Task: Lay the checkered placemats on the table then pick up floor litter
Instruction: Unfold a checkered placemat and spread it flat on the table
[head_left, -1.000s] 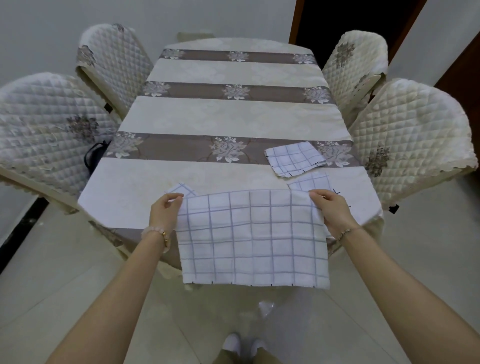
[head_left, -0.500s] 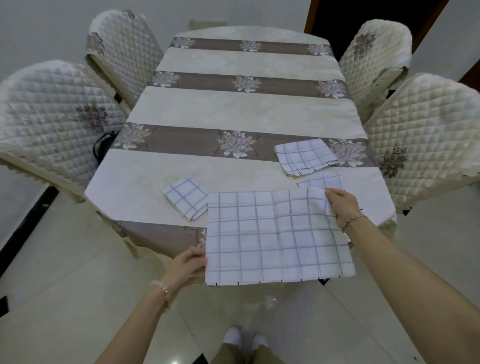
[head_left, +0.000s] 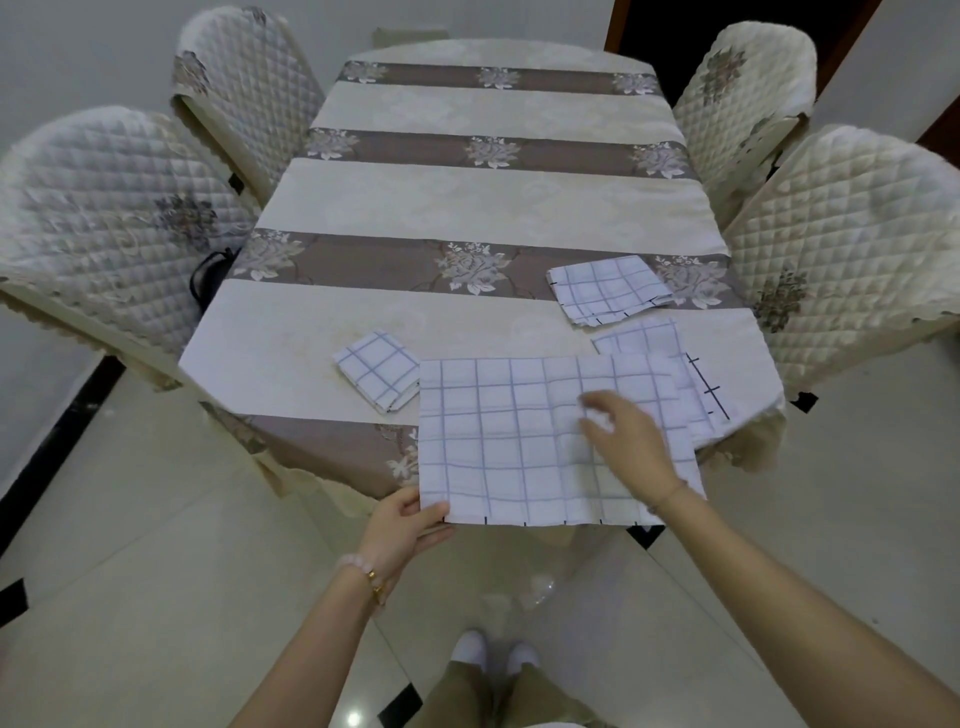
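Fingers (head_left: 415, 512) pinch one unfolded placemat (head_left: 509, 441)'s corner, right hand (head_left: 631, 447) spread above; three folded placemats (head_left: 605, 291) lie beside.

1. I have one view only, from the head-worn wide-angle camera; no second view shares the scene.
2. It looks forward and steeply down from standing height at the short near end of the long table under a cream cloth with brown floral bands (head_left: 467, 208).
3. The table's near edge lies close, within arm's reach; its far end recedes toward the top of frame.
4. The wide lens bows the quilted cream chair covers (head_left: 104, 208) at both sides, and the glossy pale tiled floor (head_left: 130, 571) fills the bottom.
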